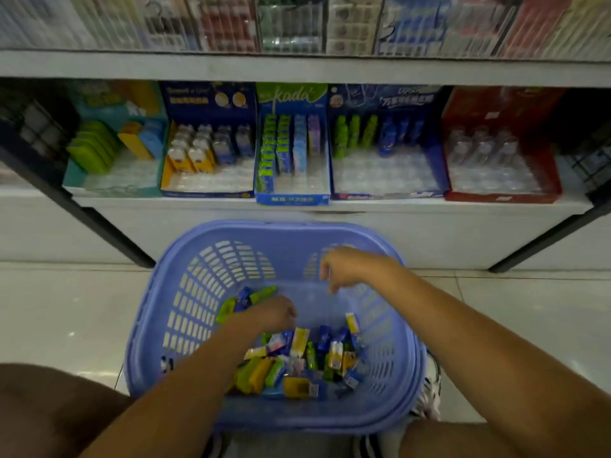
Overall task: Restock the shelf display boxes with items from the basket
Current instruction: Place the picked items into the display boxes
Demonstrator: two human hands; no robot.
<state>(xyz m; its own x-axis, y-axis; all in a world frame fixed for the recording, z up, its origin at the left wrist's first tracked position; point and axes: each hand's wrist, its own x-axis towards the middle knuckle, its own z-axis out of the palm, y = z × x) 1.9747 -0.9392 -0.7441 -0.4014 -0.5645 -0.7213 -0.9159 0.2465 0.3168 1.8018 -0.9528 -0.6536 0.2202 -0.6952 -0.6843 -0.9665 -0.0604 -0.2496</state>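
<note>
Where the basket sits: the lavender basket (281, 228) stands on the pale tiled floor (66, 309), just in front of the lower shelf (198, 203) and between the person's knees.
Heap of packets: a loose heap of packets (297, 361) (yellow, green, blue, a little pink) lies on the basket's bottom, toward the near side.
Left hand: the left hand (267, 314) is down inside the basket at the heap's far edge. Its fingers are curled round a few green and blue packets (246, 300), which stick out past the knuckles toward the far-left wall.
Right hand: the right hand (344, 267) hangs over the far right part of the basket, near the rim, with its fingers bent downward. It is blurred, so I cannot tell whether it pinches anything.
Display boxes: five stand side by side on the lower shelf, each stocked at the back with a bare clear tray in front.
Teal box (112, 190): leftmost, with green, yellow and blue flat packs.
Dark blue box (208, 194): yellow and blue small bottles.
Kada box (292, 199): in the middle, with rows of green, blue and purple packs; its front juts slightly over the shelf edge.
Navy box (386, 195): green and blue bottles.
Red box (502, 197): rightmost, with clear bottles.
Upper shelf (297, 69): hanging packs above it, too blurred to read.
</note>
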